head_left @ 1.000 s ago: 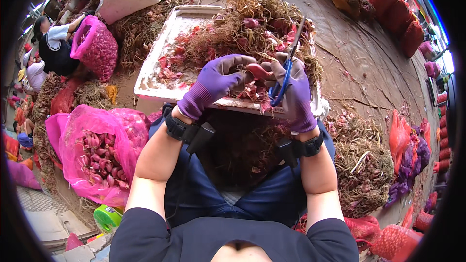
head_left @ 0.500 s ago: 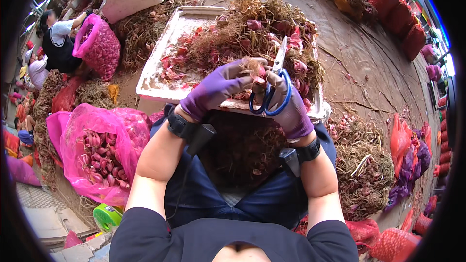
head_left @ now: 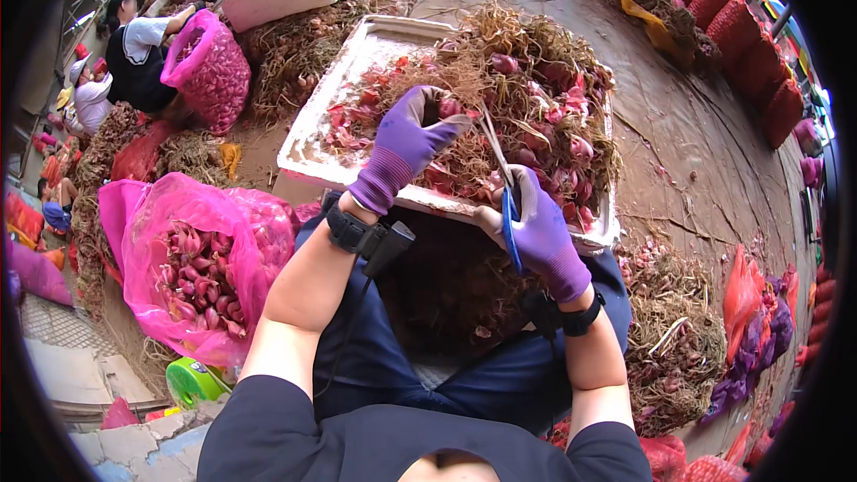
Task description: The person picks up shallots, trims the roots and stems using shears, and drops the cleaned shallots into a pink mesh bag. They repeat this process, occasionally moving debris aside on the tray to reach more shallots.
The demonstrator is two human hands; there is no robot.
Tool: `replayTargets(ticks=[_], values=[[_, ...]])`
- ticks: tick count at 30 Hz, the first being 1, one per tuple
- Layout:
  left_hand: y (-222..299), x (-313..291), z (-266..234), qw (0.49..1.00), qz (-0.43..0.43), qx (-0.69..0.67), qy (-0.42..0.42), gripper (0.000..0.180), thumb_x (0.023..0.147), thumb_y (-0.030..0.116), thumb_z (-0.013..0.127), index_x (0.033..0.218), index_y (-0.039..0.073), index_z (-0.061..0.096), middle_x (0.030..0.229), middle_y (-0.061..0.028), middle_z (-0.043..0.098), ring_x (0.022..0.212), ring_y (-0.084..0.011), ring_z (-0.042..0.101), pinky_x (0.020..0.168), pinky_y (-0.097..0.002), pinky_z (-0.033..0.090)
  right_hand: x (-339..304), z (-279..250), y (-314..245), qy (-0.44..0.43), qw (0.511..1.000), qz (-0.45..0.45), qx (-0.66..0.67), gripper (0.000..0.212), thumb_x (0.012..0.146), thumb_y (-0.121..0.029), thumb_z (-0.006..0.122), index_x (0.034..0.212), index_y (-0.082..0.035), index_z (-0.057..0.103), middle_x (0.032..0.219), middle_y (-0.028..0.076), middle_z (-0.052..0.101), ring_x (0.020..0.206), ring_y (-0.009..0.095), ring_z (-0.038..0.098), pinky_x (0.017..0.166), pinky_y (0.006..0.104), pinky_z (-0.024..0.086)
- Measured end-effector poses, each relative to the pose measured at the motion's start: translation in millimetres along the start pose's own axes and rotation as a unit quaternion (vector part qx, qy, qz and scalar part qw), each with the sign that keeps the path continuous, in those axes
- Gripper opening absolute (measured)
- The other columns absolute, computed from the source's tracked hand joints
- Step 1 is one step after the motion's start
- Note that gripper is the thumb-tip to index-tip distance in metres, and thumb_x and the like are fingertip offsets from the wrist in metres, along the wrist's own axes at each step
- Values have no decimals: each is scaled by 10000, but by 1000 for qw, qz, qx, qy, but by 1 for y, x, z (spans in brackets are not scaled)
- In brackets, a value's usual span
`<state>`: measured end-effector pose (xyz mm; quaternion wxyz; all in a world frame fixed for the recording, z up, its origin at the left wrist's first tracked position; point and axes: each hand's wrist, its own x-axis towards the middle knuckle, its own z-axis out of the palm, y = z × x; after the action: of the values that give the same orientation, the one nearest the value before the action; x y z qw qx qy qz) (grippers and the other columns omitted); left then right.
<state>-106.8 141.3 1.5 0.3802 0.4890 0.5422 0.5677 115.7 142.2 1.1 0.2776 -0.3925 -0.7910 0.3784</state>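
Observation:
My left hand [head_left: 402, 145], in a purple glove, pinches a reddish-purple shallot [head_left: 450, 107] whose dry roots or fibres stick out beyond the fingers. In my right hand [head_left: 544, 230], also gloved in purple, is a pair of scissors [head_left: 494, 145] with blue handles. The blades point up and away, close to the shallot, and look nearly closed. Both hands are over the near edge of a white foam tray [head_left: 314, 96]. A heap of shallots with dried stalks [head_left: 544, 80] fills the tray's middle and right, with loose red skins scattered on the left.
An open pink mesh bag [head_left: 134, 259] of trimmed shallots stands at my left, beside a green round container [head_left: 192, 382]. Dried stalks [head_left: 674, 321] are piled at my right. Further left, a person [head_left: 143, 49] sits by another pink bag [head_left: 210, 76]. Filled red sacks [head_left: 741, 40] line the far right.
The hands have moved apart. My left hand with the shallot has shifted up a little, while the right hand has dropped and turned the scissors edge-on. The whole view has shifted slightly.

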Motion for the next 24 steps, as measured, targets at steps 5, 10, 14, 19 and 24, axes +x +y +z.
replayTargets(ticks=[5,10,14,19,24], values=[[6,-8,10,978,97,182,13,370,846,143,754,1151,25,581,914,8,631,842,-60,575,767,-231,506,2,-5,-9,-44,998,45,-31,587,756,-372,756,1165,-34,504,866,107,605,783,201,615,744,351,487],[8,-15,22,951,148,272,5,441,800,100,772,1191,-4,598,1005,-63,655,901,-124,630,832,-276,517,6,-2,1,9,999,53,5,564,754,-429,773,1097,-45,544,766,104,603,708,275,615,667,389,479],[5,-13,18,960,149,236,-16,449,800,82,766,1206,-1,595,1045,-49,658,926,-107,623,856,-271,515,8,-3,3,19,999,45,-10,523,768,-424,767,1072,-54,556,771,93,602,702,257,608,662,376,478],[0,-10,8,981,82,163,-67,415,807,27,737,1202,5,611,1091,-45,668,973,-86,606,883,-254,506,6,-4,-4,30,997,55,-50,414,798,-392,748,958,-44,590,707,68,583,627,193,581,613,338,467],[8,-12,10,996,22,42,-74,373,831,16,707,1192,0,619,1048,-38,677,948,-82,610,858,-238,505,8,-3,-5,14,968,178,177,352,842,-357,714,895,-30,596,674,12,562,627,93,552,593,280,455]])
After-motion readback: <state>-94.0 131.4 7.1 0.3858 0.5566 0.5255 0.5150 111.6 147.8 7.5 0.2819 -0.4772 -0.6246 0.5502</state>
